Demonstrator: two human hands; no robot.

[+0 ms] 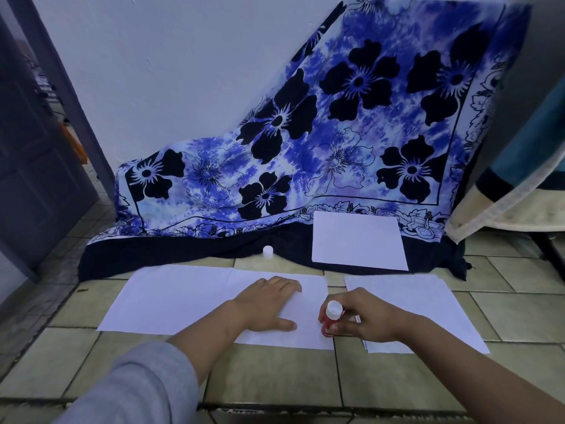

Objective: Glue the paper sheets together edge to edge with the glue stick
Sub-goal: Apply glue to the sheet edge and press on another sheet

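Label on the glue stick (329, 321) too blurred to read. Red body, white end up, tilted, lower end down on the right edge of the paper (171, 298) at centre frame, near its lower right corner. Curled round the stick from the right: the right grip (365, 319), fingers and thumb pinching the red body. Flat on the same paper, just left of the stick: the left grip (269, 304), palm down, fingers straight, holding nothing. Paper white and plain, 2 sheets wide, faint seam just left of the left grip, laid on the tiled floor (275, 377). Narrow strip of tile showing between its right edge and a stack (428, 307) of white sheets at centre right. Higher up, 1 more sheet (357, 240) on the dark hem of a blue flowered cloth (336, 133). White cap (267, 251) upright at that hem, well apart from both grips. Wide run of tiles below the paper, crossed by both forearms.
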